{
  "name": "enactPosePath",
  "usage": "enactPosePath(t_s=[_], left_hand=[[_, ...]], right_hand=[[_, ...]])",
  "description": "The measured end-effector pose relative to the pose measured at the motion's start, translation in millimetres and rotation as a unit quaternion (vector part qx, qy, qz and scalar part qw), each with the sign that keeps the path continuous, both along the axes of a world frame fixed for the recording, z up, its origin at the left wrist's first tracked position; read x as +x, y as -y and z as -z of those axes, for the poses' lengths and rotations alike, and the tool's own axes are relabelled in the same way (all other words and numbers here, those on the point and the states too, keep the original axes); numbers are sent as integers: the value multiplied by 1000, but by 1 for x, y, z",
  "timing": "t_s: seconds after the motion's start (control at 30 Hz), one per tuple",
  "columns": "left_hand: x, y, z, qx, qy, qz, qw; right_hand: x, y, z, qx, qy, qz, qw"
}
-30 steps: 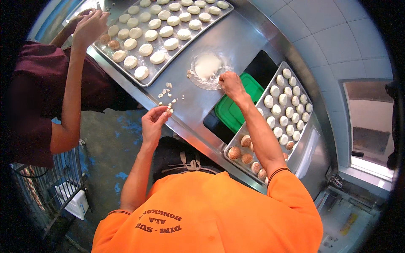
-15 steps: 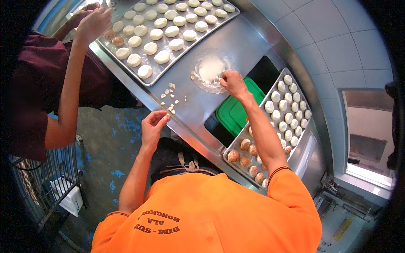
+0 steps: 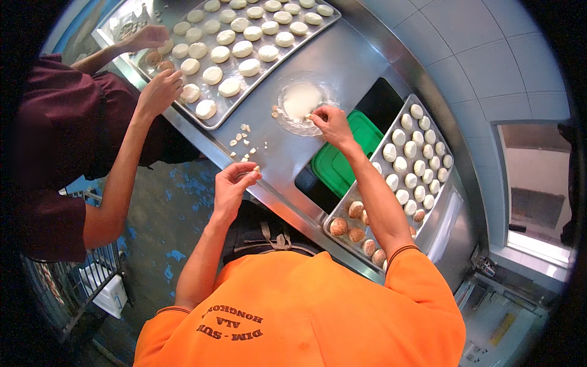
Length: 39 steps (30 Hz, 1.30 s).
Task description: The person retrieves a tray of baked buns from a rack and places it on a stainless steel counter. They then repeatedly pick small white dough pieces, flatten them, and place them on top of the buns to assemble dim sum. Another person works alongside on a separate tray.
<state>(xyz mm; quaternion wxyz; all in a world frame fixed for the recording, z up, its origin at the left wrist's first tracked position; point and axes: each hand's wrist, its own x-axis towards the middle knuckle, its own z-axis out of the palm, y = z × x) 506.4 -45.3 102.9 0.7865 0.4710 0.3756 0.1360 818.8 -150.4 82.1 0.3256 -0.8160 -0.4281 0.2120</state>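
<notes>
My right hand (image 3: pixel 332 126) pinches a small pale piece, perhaps a nut sliver, at the near right rim of a shallow clear dish (image 3: pixel 291 125) holding white liquid (image 3: pixel 302 100). Closer to me, my left hand (image 3: pixel 237 188) is raised by the steel table's edge, thumb and fingertips closed on another small pale piece (image 3: pixel 257 169). Several such loose pieces (image 3: pixel 238 139) lie scattered on the steel between that hand and the dish. On the right, under my right forearm, a metal tray (image 3: pixel 391 129) bears rows of round white buns (image 3: pixel 400 164) and brown-topped ones (image 3: pixel 339 227).
A larger tray (image 3: pixel 211 126) of white buns spans the far left of the steel table (image 3: pixel 342 55). A co-worker's hands (image 3: pixel 160 92) are over its left corner. A green lidded tub (image 3: pixel 336 165) sits in a dark table opening between dish and right tray. Tiled wall (image 3: pixel 501 73) rises right.
My left hand has shifted slightly right with its piece. My right hand has turned a little leftward at the dish's rim. The co-worker's hands have separated, one coming down to the tray's near corner.
</notes>
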Motion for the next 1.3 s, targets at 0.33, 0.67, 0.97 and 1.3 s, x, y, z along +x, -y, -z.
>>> enactPosePath(t_s=[0.33,0.67,0.97,1.3], left_hand=[[97,43,-69,-142,133,90,977],[146,96,-96,-128,138,219,958],[178,149,-93,-122,126,277,945],[208,192,-79,61,27,337,939]], right_hand=[[-82,98,-131,201,-243,149,937],[-107,164,-164,216,115,200,949],[-98,220,-158,212,194,270,919],[-84,290,-105,128,187,335,915]])
